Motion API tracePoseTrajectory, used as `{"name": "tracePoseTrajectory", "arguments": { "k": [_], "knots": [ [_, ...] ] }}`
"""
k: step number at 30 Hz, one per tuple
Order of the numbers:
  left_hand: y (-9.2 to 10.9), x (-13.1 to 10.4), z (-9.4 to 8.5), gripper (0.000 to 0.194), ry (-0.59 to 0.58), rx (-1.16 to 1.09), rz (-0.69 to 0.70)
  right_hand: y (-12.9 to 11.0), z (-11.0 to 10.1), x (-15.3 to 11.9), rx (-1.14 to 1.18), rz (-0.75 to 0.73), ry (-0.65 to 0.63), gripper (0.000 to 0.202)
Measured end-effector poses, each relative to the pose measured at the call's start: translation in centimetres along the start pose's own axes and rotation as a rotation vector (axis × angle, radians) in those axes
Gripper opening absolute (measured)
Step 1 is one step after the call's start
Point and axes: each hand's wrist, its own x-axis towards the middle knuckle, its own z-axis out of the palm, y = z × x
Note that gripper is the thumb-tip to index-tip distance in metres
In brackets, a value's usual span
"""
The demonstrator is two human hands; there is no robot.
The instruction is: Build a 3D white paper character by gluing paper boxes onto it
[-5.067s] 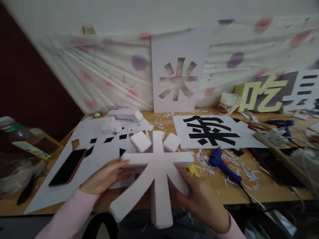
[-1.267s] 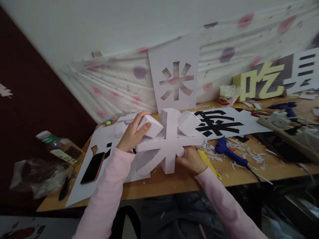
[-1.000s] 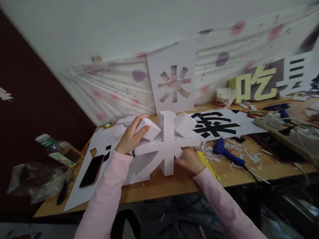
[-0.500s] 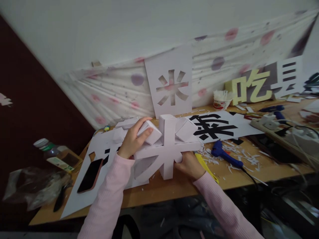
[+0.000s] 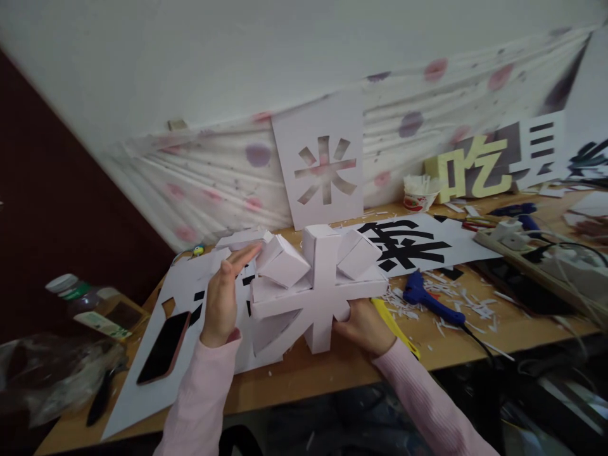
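A white three-dimensional foam-board character (image 5: 324,275), shaped like 米, stands upright over the table's front part. My right hand (image 5: 368,326) grips its lower right side, the fingers partly hidden behind it. To its left, my left hand (image 5: 225,297) is held up with fingers straight and off the grip, the fingertips close to the upper left block (image 5: 284,261). That block is tilted like a diamond; a matching block (image 5: 358,255) sits at the upper right. A yellow cutter knife (image 5: 394,328) lies by my right hand.
A blue glue gun (image 5: 432,299) lies among white scraps on the right, near a power strip (image 5: 536,259). A phone (image 5: 164,348) rests on white board at left, beside a bottle (image 5: 97,307). A cut-out board (image 5: 323,164) leans at the back.
My left hand has let go of the upper left block and moved left, its fingers straightening. My right hand keeps its hold on the white character.
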Motion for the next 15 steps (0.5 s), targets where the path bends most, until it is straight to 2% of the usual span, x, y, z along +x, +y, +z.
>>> {"name": "tracePoseTrajectory", "arguments": {
  "k": [4,9,15],
  "knots": [
    [-0.7,-0.4,0.4,0.053,0.012,0.033,0.054,-0.1,-0.1,0.0,-0.02,0.008,-0.023,0.049],
    [0.0,-0.4,1.1,0.04,0.095,0.153,0.11,0.0,0.0,-0.1,-0.025,0.007,-0.018,0.046],
    [-0.2,0.2,1.3,0.038,0.103,0.156,0.137,-0.2,0.0,-0.1,-0.044,-0.006,0.008,0.046]
  ]
}}
